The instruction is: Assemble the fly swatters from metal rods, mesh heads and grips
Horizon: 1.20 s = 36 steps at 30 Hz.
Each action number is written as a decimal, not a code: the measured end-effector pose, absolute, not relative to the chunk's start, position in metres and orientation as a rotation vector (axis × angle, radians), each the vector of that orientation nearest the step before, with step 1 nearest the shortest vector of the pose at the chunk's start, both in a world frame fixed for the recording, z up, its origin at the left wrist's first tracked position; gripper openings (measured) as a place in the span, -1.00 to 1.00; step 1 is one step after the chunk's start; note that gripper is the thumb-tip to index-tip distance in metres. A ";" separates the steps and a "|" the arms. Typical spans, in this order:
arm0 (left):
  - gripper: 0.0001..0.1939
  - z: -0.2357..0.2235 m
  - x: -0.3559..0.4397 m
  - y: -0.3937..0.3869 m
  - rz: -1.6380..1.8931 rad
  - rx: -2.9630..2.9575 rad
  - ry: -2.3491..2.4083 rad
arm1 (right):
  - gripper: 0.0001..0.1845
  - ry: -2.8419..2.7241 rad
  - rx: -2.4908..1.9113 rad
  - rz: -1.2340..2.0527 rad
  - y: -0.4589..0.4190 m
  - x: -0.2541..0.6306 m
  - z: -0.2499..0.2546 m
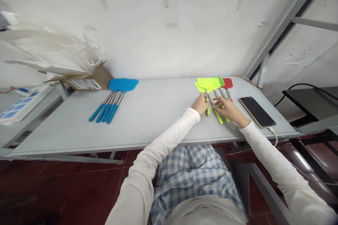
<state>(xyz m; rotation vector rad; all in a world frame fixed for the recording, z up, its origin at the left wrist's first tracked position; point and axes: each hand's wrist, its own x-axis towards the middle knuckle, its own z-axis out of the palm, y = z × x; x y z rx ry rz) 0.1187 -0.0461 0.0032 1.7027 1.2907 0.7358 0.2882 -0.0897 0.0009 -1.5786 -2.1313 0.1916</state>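
Note:
Several yellow fly swatters point(206, 83) lie overlapping at the right part of the table, heads toward the wall. My left hand point(201, 104) is closed at the handle of the leftmost one, its fingertips partly hidden. Over the neighbouring yellow handles rests my right hand point(230, 109), its fingers and thumb apart. A green fly swatter point(220, 81) and a red fly swatter point(227, 83) peek out beside the yellow heads, their handles partly covered by the right hand. On the left, several blue fly swatters point(123, 84) are fanned together, blue handles pointing toward me.
A smartphone point(256, 111) with a white cable lies right of my right hand on the grey table point(158, 119). Behind the blue swatters stands a cardboard box point(89, 80) with plastic wrapping point(58, 51). A power strip point(22, 107) is at far left. The wall borders the back edge.

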 end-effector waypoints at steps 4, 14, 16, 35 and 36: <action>-0.70 0.008 0.115 -0.049 0.715 1.748 1.293 | -0.57 -2.087 -1.717 -0.059 -0.086 0.294 0.000; -0.61 0.010 0.107 -0.076 0.805 1.756 1.374 | -0.56 -2.039 -1.855 -0.228 -0.084 0.278 -0.015; -0.60 0.009 0.107 -0.080 0.709 1.808 1.389 | -0.55 -2.009 -1.909 -0.233 -0.082 0.277 -0.018; -0.53 0.024 0.143 -0.030 0.425 1.941 1.358 | -0.36 -1.751 -2.219 0.212 -0.035 0.318 -0.002; -0.54 0.024 0.146 -0.028 0.422 1.941 1.353 | -0.36 -1.752 -2.210 0.239 -0.032 0.321 -0.002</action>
